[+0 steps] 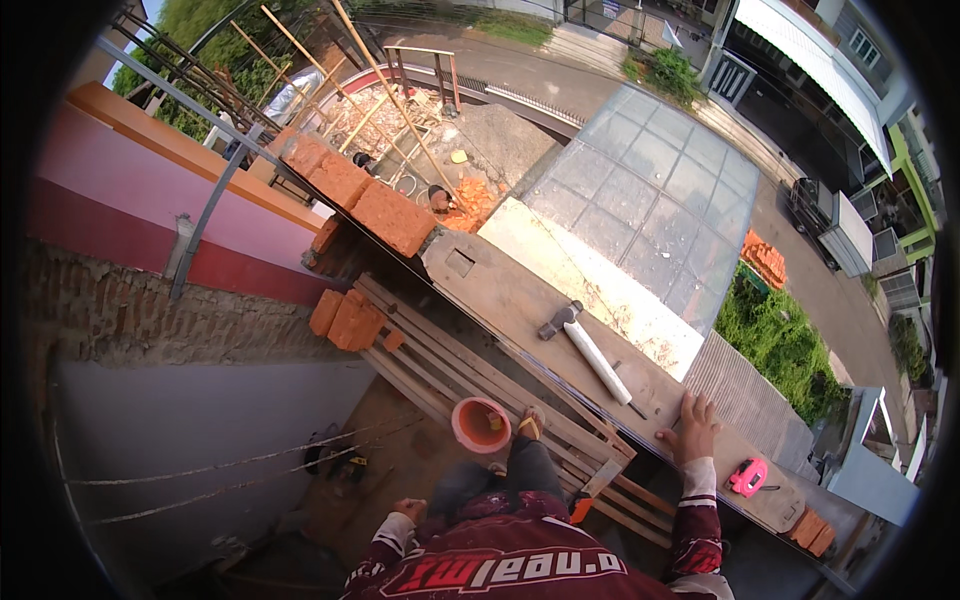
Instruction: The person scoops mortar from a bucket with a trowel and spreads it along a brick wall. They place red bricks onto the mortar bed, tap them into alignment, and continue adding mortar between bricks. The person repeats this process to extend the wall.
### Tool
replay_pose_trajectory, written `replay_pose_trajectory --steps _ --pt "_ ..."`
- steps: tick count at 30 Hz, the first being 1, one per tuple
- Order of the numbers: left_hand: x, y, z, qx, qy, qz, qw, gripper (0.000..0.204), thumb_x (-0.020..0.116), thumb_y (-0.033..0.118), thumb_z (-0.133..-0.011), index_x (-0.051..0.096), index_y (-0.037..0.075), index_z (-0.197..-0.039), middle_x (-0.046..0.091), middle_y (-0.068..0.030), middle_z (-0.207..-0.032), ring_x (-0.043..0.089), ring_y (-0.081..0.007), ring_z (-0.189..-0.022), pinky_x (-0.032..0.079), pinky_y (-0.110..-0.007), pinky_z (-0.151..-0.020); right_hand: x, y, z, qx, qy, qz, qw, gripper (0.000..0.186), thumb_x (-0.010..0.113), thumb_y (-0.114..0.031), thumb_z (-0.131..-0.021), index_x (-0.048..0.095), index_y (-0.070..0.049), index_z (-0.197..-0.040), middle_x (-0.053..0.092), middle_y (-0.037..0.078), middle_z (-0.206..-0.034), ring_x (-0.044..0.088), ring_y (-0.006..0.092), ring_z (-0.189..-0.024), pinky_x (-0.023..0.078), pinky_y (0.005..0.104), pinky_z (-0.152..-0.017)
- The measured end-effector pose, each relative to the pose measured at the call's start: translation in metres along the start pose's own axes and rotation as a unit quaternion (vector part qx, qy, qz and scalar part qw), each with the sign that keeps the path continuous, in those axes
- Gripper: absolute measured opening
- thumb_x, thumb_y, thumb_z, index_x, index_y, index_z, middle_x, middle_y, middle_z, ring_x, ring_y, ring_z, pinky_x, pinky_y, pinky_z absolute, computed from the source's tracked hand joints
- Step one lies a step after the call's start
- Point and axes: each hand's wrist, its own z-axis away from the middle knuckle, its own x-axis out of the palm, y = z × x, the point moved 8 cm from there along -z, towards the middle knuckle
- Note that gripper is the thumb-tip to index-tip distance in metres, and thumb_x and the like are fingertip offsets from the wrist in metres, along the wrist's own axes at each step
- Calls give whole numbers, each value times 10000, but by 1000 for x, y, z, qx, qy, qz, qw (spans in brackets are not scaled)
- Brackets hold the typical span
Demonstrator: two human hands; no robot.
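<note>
Along the ledge surface (510, 292), the right hand (692, 432) seems braced, fingers spread, near the hammer (597, 361), whose grasping would call for a forward reach; the left hand's (410, 511) fingers I can't tell.

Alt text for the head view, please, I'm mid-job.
The person's right hand rests on a board high above a street, between a white-handled hammer and a pink tape measure. The left hand hangs at lower left; an orange bucket stands by a sandalled foot.
</note>
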Motion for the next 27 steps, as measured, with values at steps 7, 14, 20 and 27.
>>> replay_pose_trajectory --steps 7,14,20,27 --pt "-2 30 4 -9 -75 -103 992 845 480 765 -852 691 29 -1210 674 -226 -1184 615 -361 -1136 442 -439 -1000 -1 1 1 8 16 -6 1000 1053 862 -398 -680 320 -112 -1537 283 239 -1585 240 501 -1451 236 744 -1069" --pt "-48 114 9 -19 -220 -274 936 939 373 816 -858 654 15 -1260 627 -248 -1274 574 -395 -1216 420 -444 -1034 0 2 1 8 26 -24 999 1043 886 -316 -648 359 -110 -1525 316 216 -1579 261 448 -1461 259 688 -1099" --pt "-78 198 -26 138 -251 -399 871 873 311 752 -917 619 39 -1316 595 -222 -1344 547 -386 -1267 424 -459 -1051 7 14 -3 -93 80 -42 992 995 838 -221 -663 361 -41 -1517 328 304 -1538 275 451 -1451 249 478 -1198" --pt "-103 233 -130 261 -232 -383 855 853 414 719 -906 583 2 -1337 550 -252 -1384 500 -419 -1309 392 -473 -1088 -32 -54 -36 0 269 -40 962 621 673 -272 -922 467 11 -1436 452 259 -1471 406 403 -1386 324 490 -1149"
